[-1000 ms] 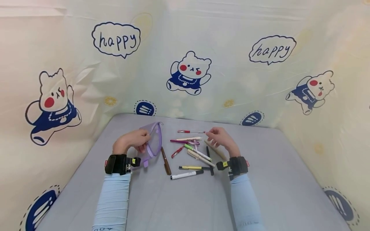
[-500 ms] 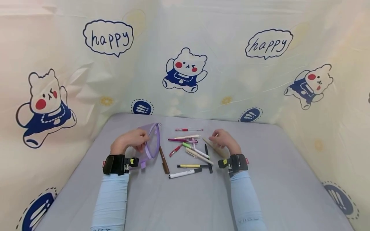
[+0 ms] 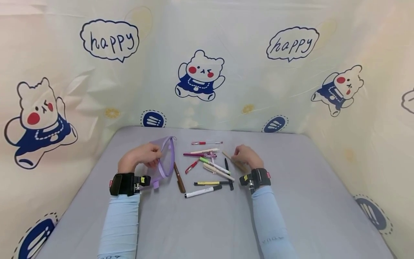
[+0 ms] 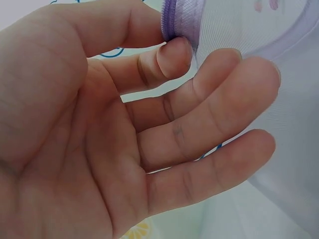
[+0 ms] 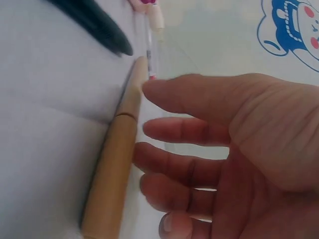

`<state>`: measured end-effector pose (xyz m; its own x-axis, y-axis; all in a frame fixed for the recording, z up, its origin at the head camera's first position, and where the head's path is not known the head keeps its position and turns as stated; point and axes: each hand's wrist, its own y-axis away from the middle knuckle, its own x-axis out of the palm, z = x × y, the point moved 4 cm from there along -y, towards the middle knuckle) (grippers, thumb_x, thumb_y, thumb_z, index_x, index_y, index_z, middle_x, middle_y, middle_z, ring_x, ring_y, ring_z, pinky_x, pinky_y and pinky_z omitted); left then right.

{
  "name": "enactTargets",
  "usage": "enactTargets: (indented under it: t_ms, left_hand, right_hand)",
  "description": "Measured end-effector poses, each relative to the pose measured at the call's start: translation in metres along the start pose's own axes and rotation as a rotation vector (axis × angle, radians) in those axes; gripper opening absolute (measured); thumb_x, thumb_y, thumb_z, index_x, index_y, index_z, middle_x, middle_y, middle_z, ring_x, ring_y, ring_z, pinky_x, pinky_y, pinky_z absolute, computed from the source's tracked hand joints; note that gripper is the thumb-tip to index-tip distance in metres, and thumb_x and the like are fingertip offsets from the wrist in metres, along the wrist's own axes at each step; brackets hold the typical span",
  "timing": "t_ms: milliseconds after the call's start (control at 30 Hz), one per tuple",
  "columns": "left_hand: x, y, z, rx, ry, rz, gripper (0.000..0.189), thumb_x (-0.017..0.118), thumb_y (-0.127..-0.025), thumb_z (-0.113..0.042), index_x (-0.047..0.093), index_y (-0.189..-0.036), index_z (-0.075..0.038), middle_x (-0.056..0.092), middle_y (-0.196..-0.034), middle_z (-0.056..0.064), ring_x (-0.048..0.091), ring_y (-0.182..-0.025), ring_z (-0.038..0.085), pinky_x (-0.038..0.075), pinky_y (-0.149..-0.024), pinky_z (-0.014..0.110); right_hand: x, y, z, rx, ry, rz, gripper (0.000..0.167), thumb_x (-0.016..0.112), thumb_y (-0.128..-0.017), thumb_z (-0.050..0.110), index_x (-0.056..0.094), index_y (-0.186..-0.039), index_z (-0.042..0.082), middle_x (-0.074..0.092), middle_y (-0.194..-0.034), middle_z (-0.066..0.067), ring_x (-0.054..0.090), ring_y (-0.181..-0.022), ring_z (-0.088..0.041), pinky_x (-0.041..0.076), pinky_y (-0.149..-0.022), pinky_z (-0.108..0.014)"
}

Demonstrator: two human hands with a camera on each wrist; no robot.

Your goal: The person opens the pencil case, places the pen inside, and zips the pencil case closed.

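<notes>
My left hand [image 3: 142, 155] pinches the zippered edge of a purple mesh pouch [image 3: 167, 160] between thumb and index finger; the other fingers are loosely bent. The pouch stands partly raised, its mouth toward the pens. My right hand [image 3: 247, 157] is low at the right of the pens, beside a tan capped pen [image 5: 112, 172] lying on the table. Its fingertips are close to that pen, with the thumb near the narrow end; whether they touch it I cannot tell. A red-and-clear pen [image 3: 207, 143] lies farther back, and a black pen [image 5: 94, 22] lies nearby.
Several more pens lie between the hands: a brown marker [image 3: 179, 178], a white marker [image 3: 203, 191], a yellow-and-black pen [image 3: 210, 183], a green-and-white pen [image 3: 215, 165] and a purple pen [image 3: 199, 155]. A printed cloth [image 3: 200, 115] hangs behind the grey table [image 3: 194, 223].
My right hand has left the tip of the red-and-clear pen and come down beside the tan pen. The left hand keeps its pinch on the pouch. The head view has shifted slightly.
</notes>
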<state>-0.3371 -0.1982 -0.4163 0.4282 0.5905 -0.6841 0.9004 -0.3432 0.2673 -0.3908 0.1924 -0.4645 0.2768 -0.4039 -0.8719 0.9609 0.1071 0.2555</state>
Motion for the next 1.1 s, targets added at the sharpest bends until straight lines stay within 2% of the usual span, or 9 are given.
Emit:
enactTargets:
  t_ms: [367, 733, 900, 1100]
  left_hand:
    - [0.002, 0.001, 0.000, -0.005, -0.007, -0.004, 0.016, 0.045, -0.089, -0.009, 0.051, -0.077, -0.003, 0.064, -0.085, 0.012, 0.062, -0.076, 0.023, 0.055, -0.069, 0.037]
    - [-0.001, 0.004, 0.002, 0.003, -0.004, -0.013, 0.020, 0.047, -0.091, -0.010, 0.046, -0.071, -0.008, 0.064, -0.084, 0.011, 0.063, -0.076, 0.023, 0.055, -0.070, 0.038]
    - [-0.001, 0.005, 0.002, 0.004, 0.000, -0.012, 0.021, 0.047, -0.091, -0.010, 0.045, -0.070, -0.009, 0.065, -0.083, 0.011, 0.065, -0.076, 0.024, 0.055, -0.069, 0.038]
    - [0.000, 0.005, 0.000, 0.007, 0.005, -0.013, 0.019, 0.047, -0.090, -0.010, 0.047, -0.071, -0.007, 0.065, -0.084, 0.011, 0.065, -0.076, 0.023, 0.055, -0.070, 0.037]
  right_hand:
    - [0.011, -0.002, -0.004, -0.004, 0.072, 0.046, 0.015, 0.067, -0.089, 0.029, 0.066, -0.090, 0.014, 0.064, -0.088, -0.005, 0.059, -0.077, -0.021, 0.044, -0.062, -0.030]
    - [0.009, -0.004, 0.002, -0.006, 0.022, 0.035, 0.017, 0.067, -0.088, 0.027, 0.068, -0.093, 0.010, 0.065, -0.086, -0.006, 0.061, -0.076, -0.020, 0.046, -0.062, -0.028]
    - [0.005, -0.002, 0.003, 0.013, -0.034, 0.031, 0.021, 0.062, -0.092, 0.028, 0.066, -0.097, 0.008, 0.065, -0.085, -0.008, 0.061, -0.074, -0.021, 0.047, -0.061, -0.028]
    - [0.002, -0.002, 0.008, -0.002, -0.059, 0.033, 0.023, 0.059, -0.093, 0.028, 0.065, -0.096, 0.007, 0.064, -0.081, -0.007, 0.059, -0.070, -0.019, 0.047, -0.059, -0.028]
